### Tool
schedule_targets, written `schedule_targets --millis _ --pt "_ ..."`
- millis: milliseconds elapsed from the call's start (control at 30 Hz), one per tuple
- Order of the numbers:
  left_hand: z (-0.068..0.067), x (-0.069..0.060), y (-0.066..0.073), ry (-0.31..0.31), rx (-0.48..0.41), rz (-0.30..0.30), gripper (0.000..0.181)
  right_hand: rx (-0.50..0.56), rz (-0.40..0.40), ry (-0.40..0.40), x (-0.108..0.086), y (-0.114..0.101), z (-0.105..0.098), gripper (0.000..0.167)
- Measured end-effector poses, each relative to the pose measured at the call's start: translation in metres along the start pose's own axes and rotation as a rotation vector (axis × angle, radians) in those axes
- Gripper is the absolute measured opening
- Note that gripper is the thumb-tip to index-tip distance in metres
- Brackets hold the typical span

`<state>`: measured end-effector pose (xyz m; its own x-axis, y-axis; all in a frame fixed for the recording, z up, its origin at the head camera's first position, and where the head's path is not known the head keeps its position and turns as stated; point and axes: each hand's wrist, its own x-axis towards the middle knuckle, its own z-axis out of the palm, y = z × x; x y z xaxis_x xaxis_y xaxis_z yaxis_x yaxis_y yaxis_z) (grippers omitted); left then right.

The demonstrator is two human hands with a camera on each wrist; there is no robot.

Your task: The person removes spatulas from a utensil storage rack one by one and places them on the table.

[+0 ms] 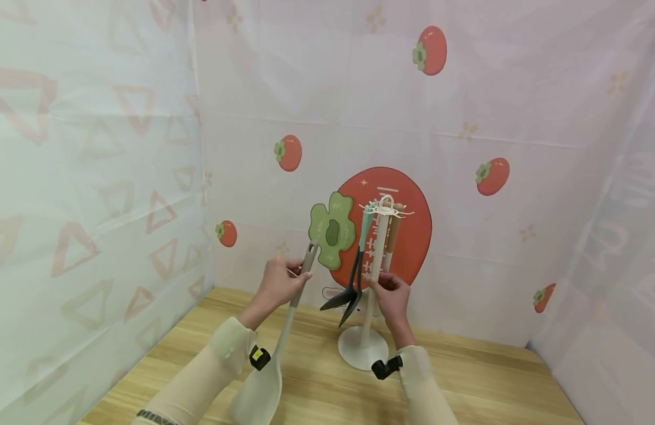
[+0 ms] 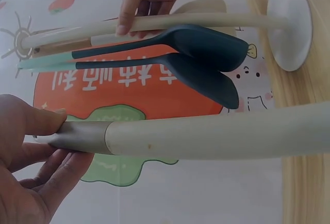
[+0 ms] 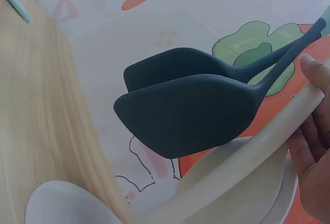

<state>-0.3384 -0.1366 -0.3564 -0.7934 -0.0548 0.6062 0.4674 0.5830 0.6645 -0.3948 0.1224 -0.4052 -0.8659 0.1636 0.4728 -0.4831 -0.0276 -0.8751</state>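
Note:
My left hand (image 1: 279, 282) pinches the grey handle of a cream spatula (image 1: 261, 392) between thumb and fingers. The spatula hangs head down, left of a white utensil rack (image 1: 368, 319) and apart from it. Around the rack's upright pole curl the thumb and fingers of my right hand (image 1: 393, 298). Two dark spatulas (image 2: 206, 46) with mint handle ends hang on the rack's left side. Behind the pole hangs a utensil with a wooden handle (image 1: 393, 236); pale utensil heads (image 3: 242, 182) show partly behind the pole in the right wrist view.
The rack's round base (image 1: 351, 348) stands on a wood-grain table (image 1: 465, 378). A fabric backdrop (image 1: 518, 248) printed with persimmons rises behind, and patterned side sheets flank the table. A pale green stick-like end (image 3: 15, 2) shows in the right wrist view.

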Motion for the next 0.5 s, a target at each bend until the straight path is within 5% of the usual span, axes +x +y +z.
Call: schedule_targets --millis 500 --pt "-0.009 -0.016 -0.021 -0.076 0.022 -0.106 0.014 0.000 0.006 0.003 -0.001 -0.002 0.001 0.022"
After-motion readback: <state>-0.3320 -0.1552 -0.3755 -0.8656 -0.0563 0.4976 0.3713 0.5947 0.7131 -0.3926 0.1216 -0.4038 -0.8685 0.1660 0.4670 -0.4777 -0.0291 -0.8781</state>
